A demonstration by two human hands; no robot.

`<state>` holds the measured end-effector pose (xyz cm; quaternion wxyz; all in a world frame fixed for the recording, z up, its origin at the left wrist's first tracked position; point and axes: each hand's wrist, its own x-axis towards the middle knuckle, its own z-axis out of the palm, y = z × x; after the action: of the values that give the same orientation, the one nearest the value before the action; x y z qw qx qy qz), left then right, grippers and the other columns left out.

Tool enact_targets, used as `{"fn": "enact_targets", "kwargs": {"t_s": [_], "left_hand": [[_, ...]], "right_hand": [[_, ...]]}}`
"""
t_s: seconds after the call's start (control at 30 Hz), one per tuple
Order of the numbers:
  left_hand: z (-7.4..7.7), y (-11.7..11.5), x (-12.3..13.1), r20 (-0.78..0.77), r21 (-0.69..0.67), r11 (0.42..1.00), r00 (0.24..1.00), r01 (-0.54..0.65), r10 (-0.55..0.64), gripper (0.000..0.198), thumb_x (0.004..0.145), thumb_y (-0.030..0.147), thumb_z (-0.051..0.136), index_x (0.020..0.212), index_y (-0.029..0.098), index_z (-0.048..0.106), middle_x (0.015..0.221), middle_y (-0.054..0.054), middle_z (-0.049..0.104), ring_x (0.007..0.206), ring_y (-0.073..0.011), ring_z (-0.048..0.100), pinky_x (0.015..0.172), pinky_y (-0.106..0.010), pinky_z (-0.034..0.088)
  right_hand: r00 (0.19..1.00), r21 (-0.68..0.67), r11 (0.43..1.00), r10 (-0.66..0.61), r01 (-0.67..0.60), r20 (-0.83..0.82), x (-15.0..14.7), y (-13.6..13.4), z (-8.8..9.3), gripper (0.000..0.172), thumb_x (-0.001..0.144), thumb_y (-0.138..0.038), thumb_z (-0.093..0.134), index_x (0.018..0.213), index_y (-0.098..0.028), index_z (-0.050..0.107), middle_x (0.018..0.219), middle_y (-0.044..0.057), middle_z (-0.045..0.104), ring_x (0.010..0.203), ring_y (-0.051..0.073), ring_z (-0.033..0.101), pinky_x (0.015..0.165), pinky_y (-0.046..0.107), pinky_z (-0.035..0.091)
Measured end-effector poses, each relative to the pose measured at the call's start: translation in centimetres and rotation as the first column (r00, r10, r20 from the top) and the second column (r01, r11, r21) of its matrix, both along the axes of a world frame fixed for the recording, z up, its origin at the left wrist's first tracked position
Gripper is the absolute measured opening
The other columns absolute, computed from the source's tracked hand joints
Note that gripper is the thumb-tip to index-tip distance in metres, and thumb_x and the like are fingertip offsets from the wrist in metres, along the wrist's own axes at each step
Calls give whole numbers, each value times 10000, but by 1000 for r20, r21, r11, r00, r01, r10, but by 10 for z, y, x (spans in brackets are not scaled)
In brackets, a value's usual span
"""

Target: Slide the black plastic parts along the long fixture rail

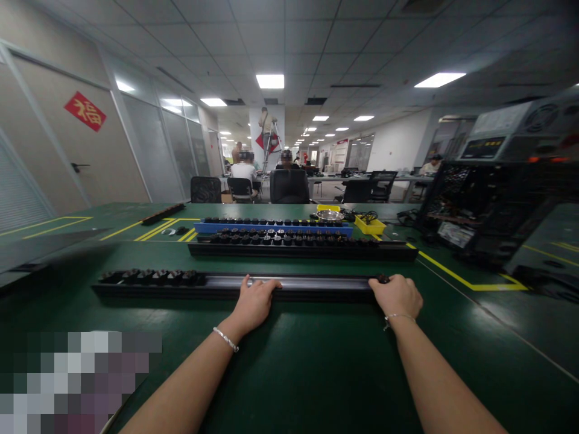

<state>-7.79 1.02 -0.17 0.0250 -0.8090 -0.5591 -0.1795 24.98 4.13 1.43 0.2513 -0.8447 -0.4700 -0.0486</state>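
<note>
You're bracing the near rail [316,288] on the green table [316,374].
Your left hand [254,301] is lying flat mid-rail, and your right hand [397,295] is pinching a black knob [383,278] at the rail's right end. Press evenly.

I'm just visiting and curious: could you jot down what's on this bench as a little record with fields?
Surface: green bench with yellow lines
Left hand: laid on the middle of the long black rail, fingers over its top
Right hand: curled over the rail's right end
Rail load: small black caps clustered at its left end
Behind: second black rail and blue rail, both lined with caps; yellow tray; metal bowl
Right side: black open-frame machine
Background: people seated at desks
</note>
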Motion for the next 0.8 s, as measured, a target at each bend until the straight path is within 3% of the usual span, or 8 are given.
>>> {"fn": "enact_targets", "kwargs": {"t_s": [0.8], "left_hand": [[3, -2, 1, 9, -17, 1000, 1000, 8, -7, 370, 815, 96, 362, 1102, 284, 502, 968, -9, 655, 963, -180, 553, 1037, -560, 142]], "right_hand": [[990, -5, 998, -63, 63, -125, 13, -2, 4, 543, 684, -536, 474, 1016, -126, 604, 1005, 176, 547, 918, 313, 522, 728, 418, 451]]}}
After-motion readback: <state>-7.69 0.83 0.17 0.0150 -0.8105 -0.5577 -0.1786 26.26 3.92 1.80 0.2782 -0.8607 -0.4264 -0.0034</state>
